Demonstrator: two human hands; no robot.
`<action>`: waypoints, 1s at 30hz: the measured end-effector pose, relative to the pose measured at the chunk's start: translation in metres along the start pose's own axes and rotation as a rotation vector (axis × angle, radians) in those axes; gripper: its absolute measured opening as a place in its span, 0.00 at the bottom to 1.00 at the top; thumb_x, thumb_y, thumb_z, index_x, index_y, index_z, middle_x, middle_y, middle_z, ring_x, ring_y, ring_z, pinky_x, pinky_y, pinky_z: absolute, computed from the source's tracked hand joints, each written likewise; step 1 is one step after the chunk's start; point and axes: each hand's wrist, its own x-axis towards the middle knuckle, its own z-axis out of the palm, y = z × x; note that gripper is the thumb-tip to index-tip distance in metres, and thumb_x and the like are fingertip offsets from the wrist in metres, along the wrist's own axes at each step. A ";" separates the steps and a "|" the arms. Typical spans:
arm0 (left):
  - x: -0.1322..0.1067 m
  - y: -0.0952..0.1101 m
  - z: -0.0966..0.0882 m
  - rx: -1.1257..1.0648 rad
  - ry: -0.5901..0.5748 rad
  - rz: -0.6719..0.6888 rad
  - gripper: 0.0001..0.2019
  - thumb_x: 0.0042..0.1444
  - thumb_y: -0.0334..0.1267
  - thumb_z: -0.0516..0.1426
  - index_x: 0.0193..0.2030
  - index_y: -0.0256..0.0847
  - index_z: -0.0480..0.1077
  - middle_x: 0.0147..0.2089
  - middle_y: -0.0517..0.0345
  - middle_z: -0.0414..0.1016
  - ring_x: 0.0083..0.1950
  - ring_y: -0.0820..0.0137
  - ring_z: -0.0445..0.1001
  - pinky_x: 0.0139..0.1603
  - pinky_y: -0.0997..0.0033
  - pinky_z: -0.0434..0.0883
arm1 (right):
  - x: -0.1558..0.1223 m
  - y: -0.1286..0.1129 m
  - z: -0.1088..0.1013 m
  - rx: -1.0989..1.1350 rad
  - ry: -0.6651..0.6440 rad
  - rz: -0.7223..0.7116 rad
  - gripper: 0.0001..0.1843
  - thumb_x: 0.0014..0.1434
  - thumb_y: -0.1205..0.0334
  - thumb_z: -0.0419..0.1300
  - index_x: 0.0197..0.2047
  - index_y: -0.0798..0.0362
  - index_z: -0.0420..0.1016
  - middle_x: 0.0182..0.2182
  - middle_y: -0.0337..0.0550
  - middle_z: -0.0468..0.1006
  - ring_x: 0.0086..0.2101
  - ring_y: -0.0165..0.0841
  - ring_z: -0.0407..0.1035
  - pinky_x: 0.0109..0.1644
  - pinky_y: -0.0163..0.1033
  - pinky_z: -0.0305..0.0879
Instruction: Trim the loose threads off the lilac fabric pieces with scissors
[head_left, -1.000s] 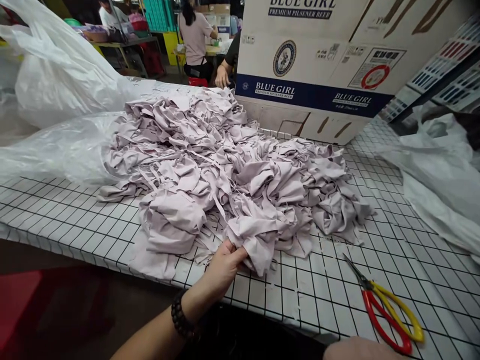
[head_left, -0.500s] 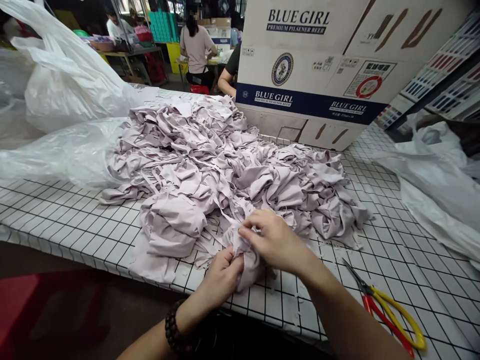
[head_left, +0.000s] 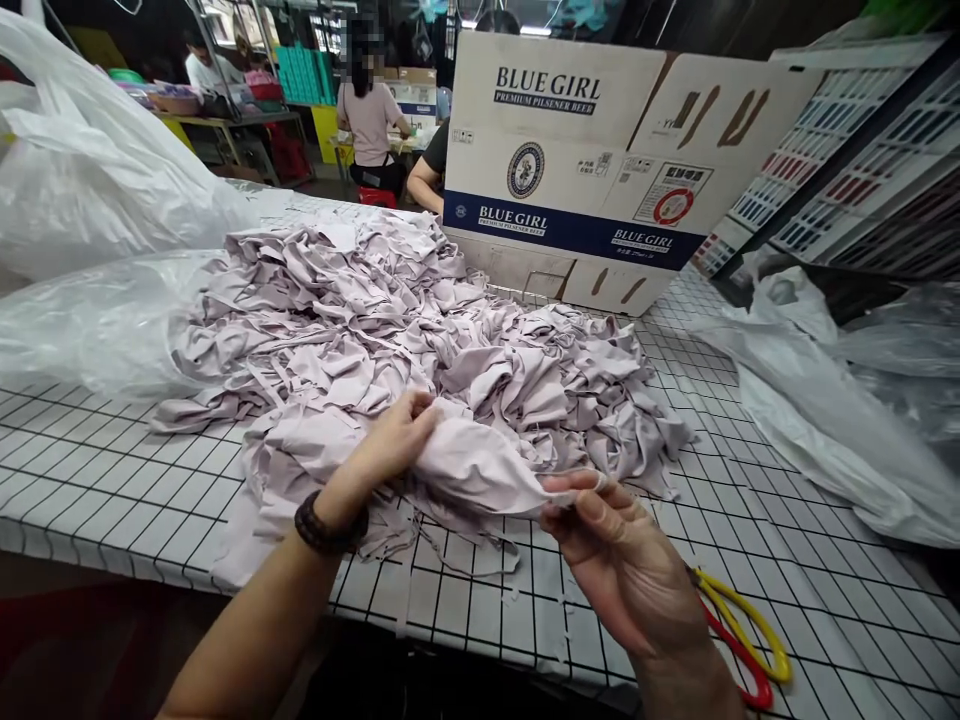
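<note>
A pale mauve fabric piece (head_left: 484, 468) is stretched between my two hands above the table's front part. My left hand (head_left: 397, 435) grips its left end with closed fingers, a dark beaded bracelet (head_left: 330, 522) on the wrist. At the right end, my right hand (head_left: 611, 545) pinches a corner of the cloth between thumb and fingers, palm turned up. Just behind lies a large heap of the same crumpled fabric (head_left: 352, 320). Scissors with red and yellow handles (head_left: 742, 630) lie beside my right forearm, which covers their blades.
A Blue Girl beer carton (head_left: 562, 150) stands upright behind the heap. Plastic bags lie at the left (head_left: 112, 170) and right (head_left: 817, 390) of the grid-patterned table (head_left: 112, 490). Behind the carton a person's arm (head_left: 426, 183) shows; another person (head_left: 371, 125) sits farther back.
My hands have moved apart, left hand to the left and up, right hand to the right and down, pulling the bunched fabric piece out lengthwise. The view has shifted slightly right.
</note>
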 end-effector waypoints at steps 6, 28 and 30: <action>-0.073 0.010 0.025 0.268 -0.116 0.151 0.08 0.63 0.40 0.53 0.36 0.40 0.71 0.33 0.57 0.70 0.34 0.68 0.69 0.36 0.70 0.68 | 0.005 0.018 0.006 -0.095 0.061 -0.064 0.11 0.49 0.56 0.72 0.35 0.51 0.84 0.34 0.43 0.85 0.32 0.32 0.79 0.43 0.36 0.75; 0.004 0.084 0.001 0.471 -0.483 0.221 0.11 0.50 0.38 0.53 0.22 0.37 0.70 0.24 0.58 0.70 0.27 0.69 0.68 0.28 0.74 0.64 | -0.025 0.006 0.012 0.145 0.144 -0.021 0.09 0.46 0.62 0.74 0.31 0.47 0.79 0.27 0.32 0.78 0.24 0.24 0.73 0.30 0.29 0.74; 0.023 0.079 0.022 0.634 -0.519 0.201 0.08 0.45 0.36 0.58 0.19 0.37 0.72 0.24 0.56 0.71 0.26 0.67 0.69 0.31 0.70 0.67 | -0.031 0.022 0.009 0.247 0.199 0.078 0.11 0.45 0.63 0.74 0.31 0.48 0.79 0.27 0.32 0.79 0.26 0.25 0.74 0.32 0.30 0.75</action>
